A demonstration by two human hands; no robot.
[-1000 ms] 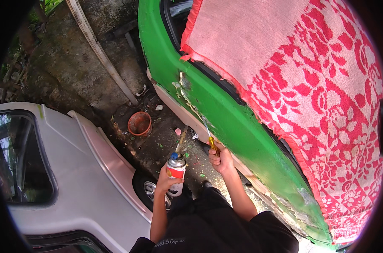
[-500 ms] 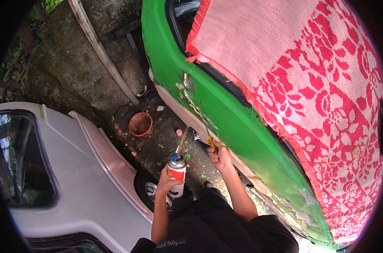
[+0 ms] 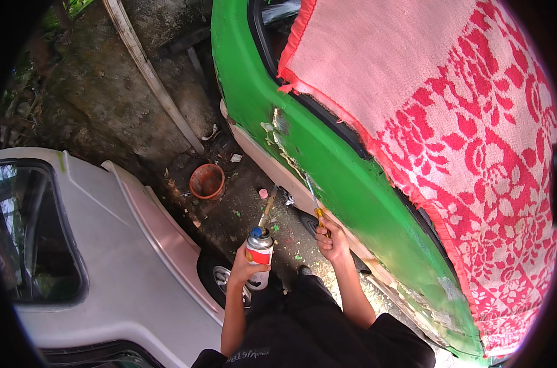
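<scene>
My left hand (image 3: 244,267) grips a white and red spray can (image 3: 259,256) with a silver top and blue cap. My right hand (image 3: 332,242) holds a screwdriver (image 3: 319,216) by its yellow handle. Its metal shaft points up at the chipped, cracked patch (image 3: 278,138) on the green vehicle body (image 3: 358,205); whether the tip touches it I cannot tell. A pale stick-like object (image 3: 268,205) shows behind the can, partly hidden by it.
A pink floral cloth (image 3: 450,159) drapes over the green vehicle. A silver vehicle (image 3: 119,264) stands at left. An orange bucket (image 3: 206,183), a small pink item (image 3: 263,194) and paint flakes lie on the ground. A long pale beam (image 3: 149,76) leans behind.
My right hand and the screwdriver have moved rightward and a little down. The can in my left hand has shifted slightly down. The green vehicle appears slightly further right in view.
</scene>
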